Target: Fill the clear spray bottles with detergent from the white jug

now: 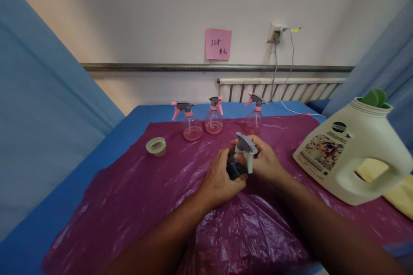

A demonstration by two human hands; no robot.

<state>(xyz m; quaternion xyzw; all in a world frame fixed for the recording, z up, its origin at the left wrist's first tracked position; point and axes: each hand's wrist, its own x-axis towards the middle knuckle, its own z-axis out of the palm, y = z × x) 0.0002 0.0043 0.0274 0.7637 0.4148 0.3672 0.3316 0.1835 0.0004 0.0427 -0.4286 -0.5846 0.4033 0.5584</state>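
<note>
Between my hands is a dark spray bottle (233,166) with a grey and pale-green trigger head (247,146). My left hand (217,178) wraps round the bottle's dark body from the left. My right hand (266,159) closes round the trigger head's neck from the right, its fingers partly hidden behind the head. Beyond them stand three clear spray bottles with pink and grey heads and a little pink liquid: a left one (192,131), a middle one (214,125) and a right one (254,122).
A large cream jug (342,154) with a green piece (374,97) in its mouth stands at the right, a yellow cloth (400,195) behind its handle. To the left sits a pale-green cap (157,146). Purple plastic sheet (129,206) covers the blue table (67,193); a white cable (295,109) reaches its back edge.
</note>
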